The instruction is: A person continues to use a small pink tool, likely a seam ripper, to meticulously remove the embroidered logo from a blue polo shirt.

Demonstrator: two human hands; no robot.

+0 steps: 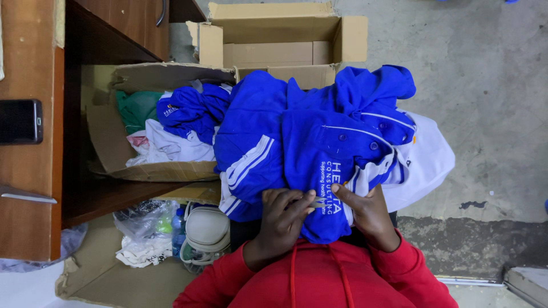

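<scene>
A pile of blue polo shirts (308, 137) with white stripes and white lettering lies on my lap, over a white garment (428, 159). My left hand (279, 222) is closed around a small metal tool (315, 203), possibly a thread snipper, whose tip rests on the near edge of the top shirt. My right hand (370, 215) pinches that same shirt's fabric just right of the tool, thumb on top. My red hooded sleeves fill the bottom of the view.
An open, empty cardboard box (274, 34) stands on the concrete floor beyond the pile. A torn box (114, 148) with blue, green and white clothes sits under a wooden desk (28, 188), which carries a phone (20, 121). A white bag (206, 228) and a bottle (178, 231) lie at left.
</scene>
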